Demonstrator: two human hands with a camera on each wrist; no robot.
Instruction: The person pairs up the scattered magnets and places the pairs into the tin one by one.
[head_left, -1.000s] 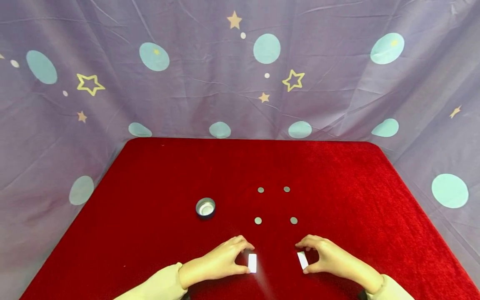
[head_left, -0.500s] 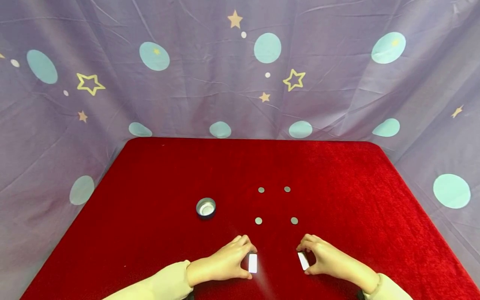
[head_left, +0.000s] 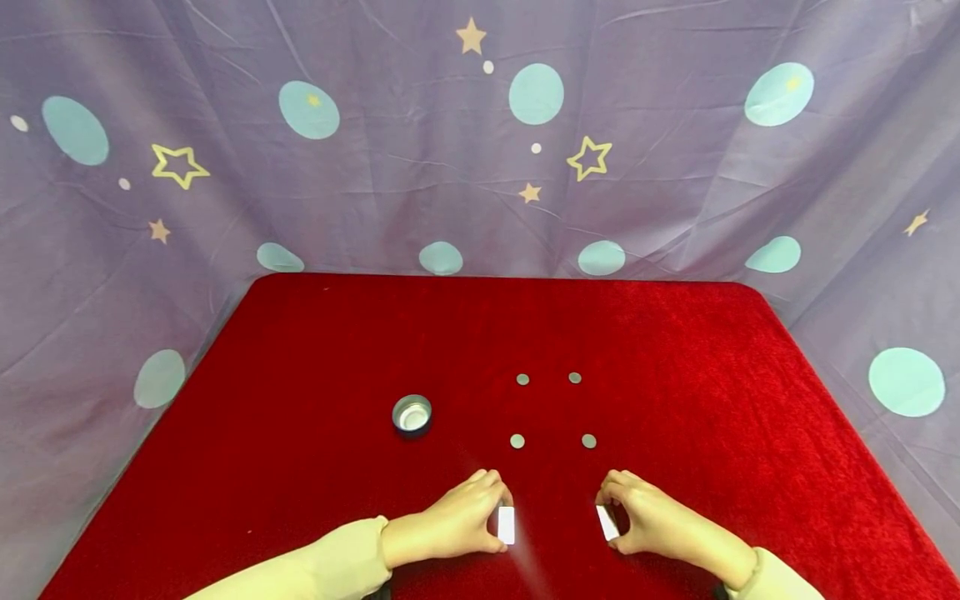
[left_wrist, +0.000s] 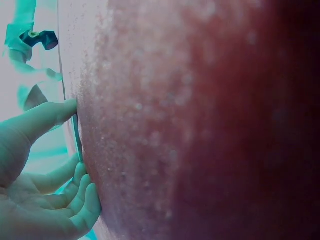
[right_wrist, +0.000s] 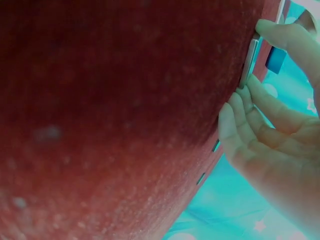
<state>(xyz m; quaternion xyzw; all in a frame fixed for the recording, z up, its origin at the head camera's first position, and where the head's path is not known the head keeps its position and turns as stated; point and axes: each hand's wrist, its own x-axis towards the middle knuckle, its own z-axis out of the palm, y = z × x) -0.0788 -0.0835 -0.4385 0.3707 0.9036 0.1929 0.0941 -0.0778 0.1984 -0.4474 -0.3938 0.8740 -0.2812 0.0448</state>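
White tile (head_left: 506,526) is pinched endwise by the left hand (head_left: 467,518), second tile (head_left: 607,523) by the right hand (head_left: 651,517); both are thin, oblong, on plush red cloth (head_left: 337,350).

Two tiles (head_left: 506,526), four discs (head_left: 517,442) (and one dish (head_left: 412,427)).

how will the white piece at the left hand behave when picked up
The white piece is probably stiff, given its straight edges. It looks thin, so likely light. Its flat rectangular shape should make rolling unlikely.
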